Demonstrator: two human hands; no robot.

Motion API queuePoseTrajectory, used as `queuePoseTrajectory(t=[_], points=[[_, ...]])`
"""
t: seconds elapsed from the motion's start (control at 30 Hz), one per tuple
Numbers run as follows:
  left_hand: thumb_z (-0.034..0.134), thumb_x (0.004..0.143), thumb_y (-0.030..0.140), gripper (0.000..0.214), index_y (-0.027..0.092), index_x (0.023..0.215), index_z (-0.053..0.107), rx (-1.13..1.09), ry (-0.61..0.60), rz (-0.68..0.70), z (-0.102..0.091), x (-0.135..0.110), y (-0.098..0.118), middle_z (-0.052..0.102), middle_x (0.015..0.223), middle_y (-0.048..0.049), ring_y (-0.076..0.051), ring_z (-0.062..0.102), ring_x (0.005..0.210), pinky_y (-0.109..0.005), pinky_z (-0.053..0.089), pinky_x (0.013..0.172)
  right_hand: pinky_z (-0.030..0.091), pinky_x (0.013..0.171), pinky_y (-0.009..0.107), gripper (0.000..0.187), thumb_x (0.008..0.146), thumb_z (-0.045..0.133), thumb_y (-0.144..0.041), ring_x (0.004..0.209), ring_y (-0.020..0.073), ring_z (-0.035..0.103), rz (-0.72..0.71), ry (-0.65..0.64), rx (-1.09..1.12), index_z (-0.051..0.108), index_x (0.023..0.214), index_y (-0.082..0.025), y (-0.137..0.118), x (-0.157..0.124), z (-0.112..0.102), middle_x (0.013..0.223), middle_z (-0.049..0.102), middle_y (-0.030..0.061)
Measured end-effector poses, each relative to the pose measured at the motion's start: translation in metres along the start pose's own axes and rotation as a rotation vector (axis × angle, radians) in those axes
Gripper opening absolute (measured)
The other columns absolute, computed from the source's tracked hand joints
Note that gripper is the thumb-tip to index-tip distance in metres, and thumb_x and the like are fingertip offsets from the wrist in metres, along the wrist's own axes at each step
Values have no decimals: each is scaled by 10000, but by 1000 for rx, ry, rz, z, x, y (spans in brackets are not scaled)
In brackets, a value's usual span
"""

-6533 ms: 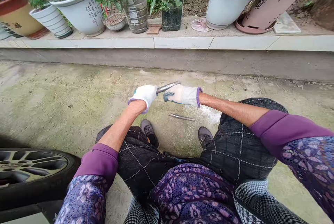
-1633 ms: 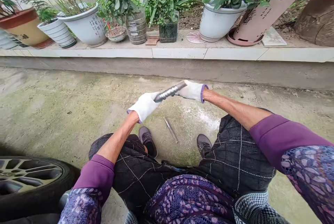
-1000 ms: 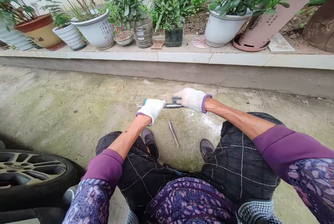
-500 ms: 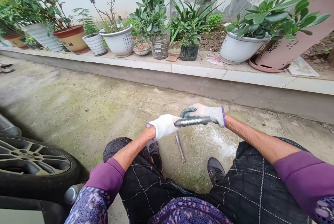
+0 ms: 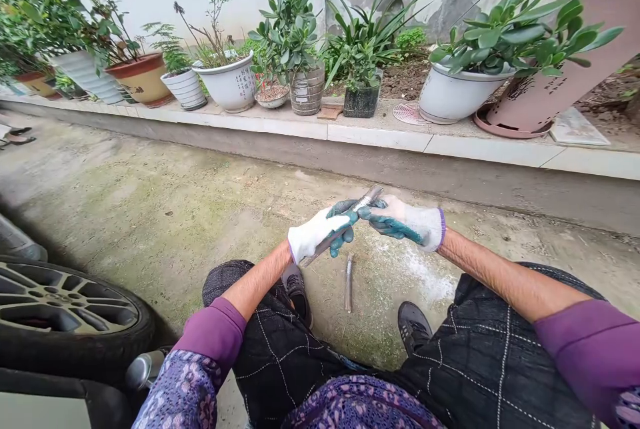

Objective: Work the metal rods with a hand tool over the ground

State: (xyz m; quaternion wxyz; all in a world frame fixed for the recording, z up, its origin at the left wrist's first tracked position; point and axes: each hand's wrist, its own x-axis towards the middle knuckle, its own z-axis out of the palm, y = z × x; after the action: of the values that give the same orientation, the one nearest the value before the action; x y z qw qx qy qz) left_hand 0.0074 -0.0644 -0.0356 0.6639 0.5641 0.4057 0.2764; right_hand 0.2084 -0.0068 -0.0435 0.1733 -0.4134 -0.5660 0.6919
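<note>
My left hand (image 5: 319, 231), in a white glove with green-coated fingers, is closed around a grey rod (image 5: 375, 191). The rod slants up to the right, its lower end showing under my wrist. Shiny silver wire (image 5: 365, 201) is wound around its upper part. At that winding my right hand (image 5: 407, 221), gloved alike, has thumb and fingers pressed together on the wire; the exact grip is partly hidden. A shorter grey rod (image 5: 349, 283) lies on the ground below, between my shoes.
A car wheel (image 5: 65, 305) is close at the left, with a metal can-like object (image 5: 143, 370) beside it. Ahead runs a low tiled ledge (image 5: 375, 137) bearing several potted plants, including a white pot (image 5: 457, 97). White powder (image 5: 425, 269) marks the concrete at right.
The rod has swung from nearly level to a steep slant, right end up and away. My right hand has shifted from holding the rod's right part to fingering the wire winding.
</note>
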Motion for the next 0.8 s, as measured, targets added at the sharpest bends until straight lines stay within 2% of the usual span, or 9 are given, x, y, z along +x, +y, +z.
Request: queuePoseTrajectory(t=[0.1, 0.2, 0.3, 0.37, 0.43, 0.57, 0.67, 0.8], points=[[582, 854, 517, 653, 216, 1421, 461, -131, -50, -12, 1, -4, 6, 544, 677, 23, -75, 467, 465, -167, 375, 398, 248, 288, 190, 342, 683, 758, -458, 326, 51, 303, -54, -48, -125, 584, 757, -174, 2, -1, 0, 437, 407, -90], [630, 822, 481, 579, 166, 1300, 547, -211, 61, 10, -3, -4, 7, 526, 652, 29, -68, 430, 449, -168, 350, 380, 294, 315, 185, 331, 700, 728, -464, 373, 56, 355, -69, 5, -163, 582, 718, -167, -2, -5, 5, 477, 440, -69], [628, 825, 472, 470, 134, 1152, 609, -255, 159, 38, -11, -2, 8, 523, 654, 27, -49, 388, 416, -182, 341, 378, 277, 325, 166, 282, 754, 662, -422, 392, 51, 346, -61, 74, -171, 660, 857, -160, -11, -10, 9, 508, 421, -75], [618, 833, 481, 465, 136, 1144, 614, -294, 168, 39, -18, 0, 9, 512, 641, 35, -51, 389, 409, -190, 337, 376, 280, 323, 164, 273, 776, 631, -377, 391, 54, 345, -53, 116, -190, 691, 931, -160, -15, -10, 8, 504, 413, -74], [618, 830, 485, 476, 135, 1153, 611, -325, 165, 41, -24, 3, 9, 505, 628, 43, -55, 391, 405, -199, 342, 377, 327, 331, 164, 252, 780, 618, -332, 421, 67, 416, -72, 150, -224, 705, 933, -152, -15, -6, 3, 531, 487, -43], [622, 819, 448, 436, 129, 1117, 616, -335, 193, 72, -27, 6, 10, 527, 626, 42, -59, 406, 405, -205, 351, 381, 452, 411, 160, 254, 754, 634, -240, 683, 134, 621, -126, 147, -363, 723, 977, -159, -11, 3, -6, 854, 711, 58], [598, 836, 427, 386, 137, 1089, 621, -307, 229, 72, -25, 8, 13, 561, 644, 32, -62, 432, 409, -208, 360, 388, 522, 497, 184, 331, 734, 642, -184, 813, 160, 639, -197, 194, -427, 717, 1056, -183, -12, 7, -3, 1060, 724, 62], [571, 856, 411, 318, 135, 1011, 608, -281, 283, 65, -19, 13, 20, 601, 661, 15, -66, 446, 399, -217, 381, 388, 543, 558, 208, 363, 737, 620, -185, 810, 151, 628, -321, 265, -336, 689, 1094, -189, -24, 7, 11, 1060, 716, 43]])
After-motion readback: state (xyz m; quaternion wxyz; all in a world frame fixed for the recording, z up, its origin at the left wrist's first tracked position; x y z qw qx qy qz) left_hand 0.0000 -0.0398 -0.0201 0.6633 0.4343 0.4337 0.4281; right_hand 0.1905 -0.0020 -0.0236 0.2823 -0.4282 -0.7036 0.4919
